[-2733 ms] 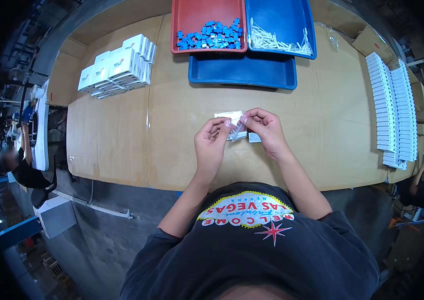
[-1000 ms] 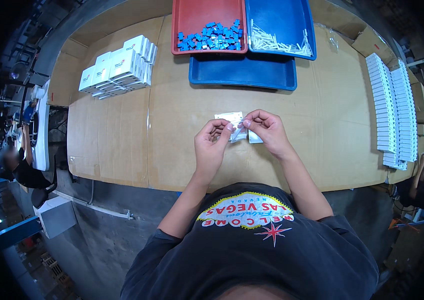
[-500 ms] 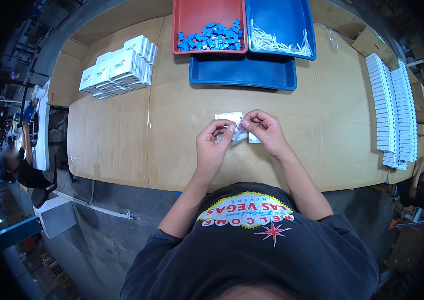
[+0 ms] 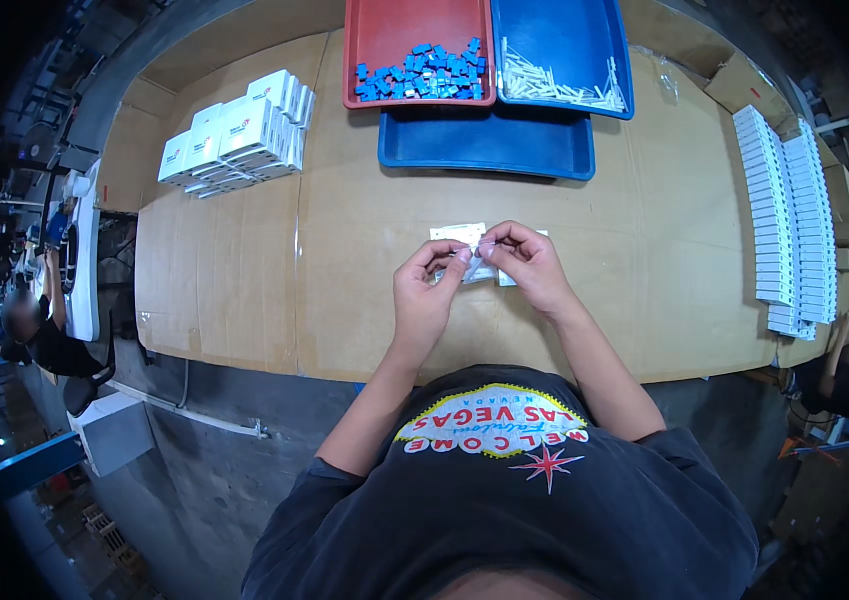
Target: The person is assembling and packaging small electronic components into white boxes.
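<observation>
Over the middle of the cardboard-covered table (image 4: 375, 310), a small transparent plastic bag (image 4: 482, 271) is stretched between my hands. My left hand (image 4: 425, 290) pinches one side of its top edge between thumb and fingertips. Opposite it, my right hand (image 4: 537, 272) grips the other side the same way. The bag's contents are too small to make out. Beneath and beyond my fingers lies a flat white piece (image 4: 455, 232), like a card or an opened box. A second white piece (image 4: 507, 280) is mostly covered by my right hand.
Ahead stand a red tray (image 4: 350, 60) with many small blue parts (image 4: 430, 72), a blue tray (image 4: 560, 30) with white sticks (image 4: 555, 82), and another blue tray (image 4: 485, 155). White boxes (image 4: 235, 140) are stacked at left, with long rows (image 4: 785, 220) at right. Other people appear at both edges.
My right hand has shifted slightly and turned, drawing the bag's top edge level between my fingertips. My left hand stays nearly in place.
</observation>
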Demonstrator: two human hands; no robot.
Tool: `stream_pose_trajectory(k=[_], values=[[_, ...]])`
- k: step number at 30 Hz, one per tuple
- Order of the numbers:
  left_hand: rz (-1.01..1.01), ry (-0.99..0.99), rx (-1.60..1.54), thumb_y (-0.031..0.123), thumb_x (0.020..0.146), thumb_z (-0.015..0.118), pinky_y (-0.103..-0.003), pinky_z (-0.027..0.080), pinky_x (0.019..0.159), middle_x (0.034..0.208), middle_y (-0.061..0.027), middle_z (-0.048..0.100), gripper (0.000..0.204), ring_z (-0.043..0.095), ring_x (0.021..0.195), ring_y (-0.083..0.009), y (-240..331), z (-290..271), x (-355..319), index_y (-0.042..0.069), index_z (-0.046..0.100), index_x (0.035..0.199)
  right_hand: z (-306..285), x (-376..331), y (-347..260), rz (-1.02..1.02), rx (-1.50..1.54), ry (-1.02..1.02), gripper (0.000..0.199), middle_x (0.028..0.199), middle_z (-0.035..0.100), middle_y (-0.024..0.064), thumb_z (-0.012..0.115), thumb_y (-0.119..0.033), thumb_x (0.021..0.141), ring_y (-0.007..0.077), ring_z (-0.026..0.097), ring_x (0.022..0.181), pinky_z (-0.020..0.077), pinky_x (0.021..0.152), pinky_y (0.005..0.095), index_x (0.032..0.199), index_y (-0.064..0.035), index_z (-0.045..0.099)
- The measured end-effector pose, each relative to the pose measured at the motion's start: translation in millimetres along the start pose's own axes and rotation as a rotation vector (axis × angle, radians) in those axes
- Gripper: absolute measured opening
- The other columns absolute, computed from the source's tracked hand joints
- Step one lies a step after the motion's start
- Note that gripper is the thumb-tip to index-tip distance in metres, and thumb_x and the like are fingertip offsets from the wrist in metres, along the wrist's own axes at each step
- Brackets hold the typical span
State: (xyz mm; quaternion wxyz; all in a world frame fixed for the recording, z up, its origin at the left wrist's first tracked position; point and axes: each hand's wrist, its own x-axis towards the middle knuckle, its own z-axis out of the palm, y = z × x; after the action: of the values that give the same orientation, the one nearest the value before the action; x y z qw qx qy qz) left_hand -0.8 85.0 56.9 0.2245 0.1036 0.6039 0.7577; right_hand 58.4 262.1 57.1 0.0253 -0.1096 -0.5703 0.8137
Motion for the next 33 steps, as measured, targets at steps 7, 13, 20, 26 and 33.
stream_pose_trajectory(k=[7, 13, 20, 26, 33], values=[[-0.006, 0.002, 0.015, 0.005, 0.102, 0.069, -0.023, 0.053, 0.083, 0.102, -0.0040, 0.071, 0.013, 0.065, 0.092, -0.0077, 1.1, 2.1, -0.6, -0.004, 0.069, 0.112, -1.0, 0.3, 3.7, -0.008, 0.000, -0.016, 0.010, 0.106, 0.069, 0.0040, 0.068, -0.004, 0.102, 0.0093, 0.065, 0.099, 0.0539, 0.090, 0.0260, 0.110, 0.0006, 0.067], [0.026, 0.004, 0.057, 0.004, 0.101, 0.068, -0.023, 0.052, 0.082, 0.101, -0.0035, 0.071, 0.011, 0.064, 0.091, -0.0072, 7.9, 5.7, -1.9, -0.004, 0.068, 0.110, -0.6, -0.4, 6.8, -0.018, 0.017, -0.022, 0.010, 0.106, 0.069, 0.0039, 0.068, -0.004, 0.102, 0.0090, 0.064, 0.099, 0.0533, 0.089, 0.0252, 0.111, 0.0007, 0.067], [-0.003, -0.017, 0.028, 0.003, 0.101, 0.069, -0.024, 0.052, 0.084, 0.101, -0.0034, 0.071, 0.012, 0.065, 0.094, -0.0076, 2.1, 0.7, -0.2, -0.004, 0.069, 0.111, 1.2, -1.1, 2.0, 0.000, 0.019, -0.041, 0.012, 0.106, 0.068, 0.0028, 0.069, -0.006, 0.102, 0.0082, 0.064, 0.099, 0.0530, 0.088, 0.0246, 0.112, 0.0003, 0.067], [0.009, -0.037, 0.070, 0.004, 0.101, 0.069, -0.024, 0.052, 0.086, 0.102, -0.0037, 0.072, 0.012, 0.065, 0.095, -0.0080, 1.0, -0.5, -1.0, -0.003, 0.070, 0.110, -4.9, 0.4, 3.9, 0.040, 0.006, -0.092, 0.012, 0.106, 0.068, 0.0013, 0.071, -0.007, 0.101, 0.0073, 0.064, 0.097, 0.0529, 0.086, 0.0243, 0.111, -0.0001, 0.068], [-0.055, -0.114, 0.141, 0.009, 0.101, 0.071, -0.026, 0.052, 0.087, 0.102, -0.0046, 0.074, 0.012, 0.066, 0.094, -0.0087, -3.5, -8.6, 0.9, -0.002, 0.072, 0.106, -16.5, 1.2, 7.4, 0.067, -0.006, -0.142, 0.011, 0.103, 0.070, 0.0020, 0.072, -0.007, 0.100, 0.0076, 0.064, 0.095, 0.0528, 0.085, 0.0245, 0.108, -0.0003, 0.069]])
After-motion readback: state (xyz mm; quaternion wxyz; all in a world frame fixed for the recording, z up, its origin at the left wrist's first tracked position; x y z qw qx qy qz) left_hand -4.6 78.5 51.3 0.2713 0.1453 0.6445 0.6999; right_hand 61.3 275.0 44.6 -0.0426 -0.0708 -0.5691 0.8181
